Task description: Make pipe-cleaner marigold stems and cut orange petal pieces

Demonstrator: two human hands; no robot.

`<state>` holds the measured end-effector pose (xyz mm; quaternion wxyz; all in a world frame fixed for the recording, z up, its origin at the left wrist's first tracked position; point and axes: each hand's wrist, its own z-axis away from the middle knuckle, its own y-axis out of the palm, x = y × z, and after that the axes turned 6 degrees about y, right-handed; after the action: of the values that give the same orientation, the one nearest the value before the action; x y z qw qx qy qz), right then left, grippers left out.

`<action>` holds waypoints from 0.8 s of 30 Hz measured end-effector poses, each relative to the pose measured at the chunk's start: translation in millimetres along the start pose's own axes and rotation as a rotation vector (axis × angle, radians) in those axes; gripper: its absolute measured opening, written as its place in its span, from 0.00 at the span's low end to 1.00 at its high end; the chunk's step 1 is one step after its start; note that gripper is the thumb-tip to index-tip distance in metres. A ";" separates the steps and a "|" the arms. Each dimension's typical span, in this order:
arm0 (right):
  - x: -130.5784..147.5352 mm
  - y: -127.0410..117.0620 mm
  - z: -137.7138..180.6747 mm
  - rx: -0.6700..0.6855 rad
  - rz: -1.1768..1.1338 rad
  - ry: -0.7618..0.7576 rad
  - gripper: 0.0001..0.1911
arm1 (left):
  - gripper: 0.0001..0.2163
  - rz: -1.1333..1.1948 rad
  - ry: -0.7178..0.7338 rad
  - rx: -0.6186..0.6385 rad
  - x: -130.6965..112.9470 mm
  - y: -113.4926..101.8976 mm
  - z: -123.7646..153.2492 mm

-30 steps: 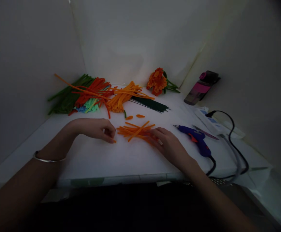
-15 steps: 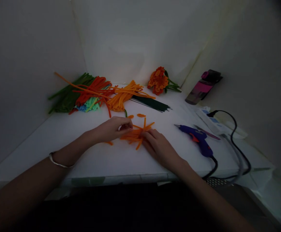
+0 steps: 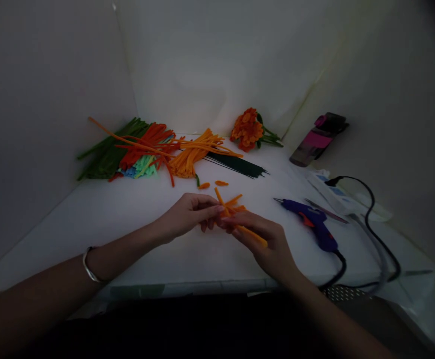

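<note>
Orange pipe cleaners [image 3: 234,201], several short pieces pointing different ways, are pinched between my two hands above the white table. My left hand [image 3: 197,212] comes in from the left with thumb and fingers closed at their middle. From the right, my right hand [image 3: 266,239] meets it, fingertips closed on the same pieces, and one orange strand shows under its fingers. Where the pieces join is hidden by the fingertips. Two small orange loops, a left loop [image 3: 204,186] and a right loop [image 3: 221,183], lie on the table just beyond my hands.
Pipe cleaner bundles, green [image 3: 105,159], red [image 3: 148,142] and orange [image 3: 191,157], lie at the back left beside dark green stems [image 3: 238,164]. An orange flower bouquet [image 3: 247,129] rests behind. To the right are a blue glue gun [image 3: 311,219], tweezers [image 3: 329,212], a power strip [image 3: 337,194] and a bottle [image 3: 313,142].
My hands have come together, the left moving right, and now both grip the orange pipe cleaners, which are raised and turned. The view has shifted slightly.
</note>
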<state>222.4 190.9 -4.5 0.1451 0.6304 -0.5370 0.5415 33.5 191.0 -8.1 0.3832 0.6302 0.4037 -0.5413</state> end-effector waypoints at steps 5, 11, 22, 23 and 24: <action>-9.9 5.5 -0.6 0.071 -0.204 0.164 0.11 | 0.11 0.116 -0.049 -0.086 9.5 4.2 -0.5; -25.8 11.1 -0.5 -0.218 -0.583 0.379 0.04 | 0.12 -0.064 0.002 -0.098 7.1 6.4 1.4; -23.2 8.3 -0.7 -0.140 -0.485 0.450 0.05 | 0.15 -0.419 0.092 0.167 5.0 13.2 9.9; -22.7 8.2 -0.5 -0.118 -0.477 0.453 0.05 | 0.15 -0.412 0.091 0.176 4.6 13.8 10.1; -22.4 8.1 -0.5 -0.100 -0.480 0.456 0.04 | 0.15 -0.397 0.088 0.180 4.2 14.4 10.2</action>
<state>219.0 199.8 -26.3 0.4158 0.5937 -0.3527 0.5918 43.4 176.6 -12.8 0.1935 0.5931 0.4862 -0.6119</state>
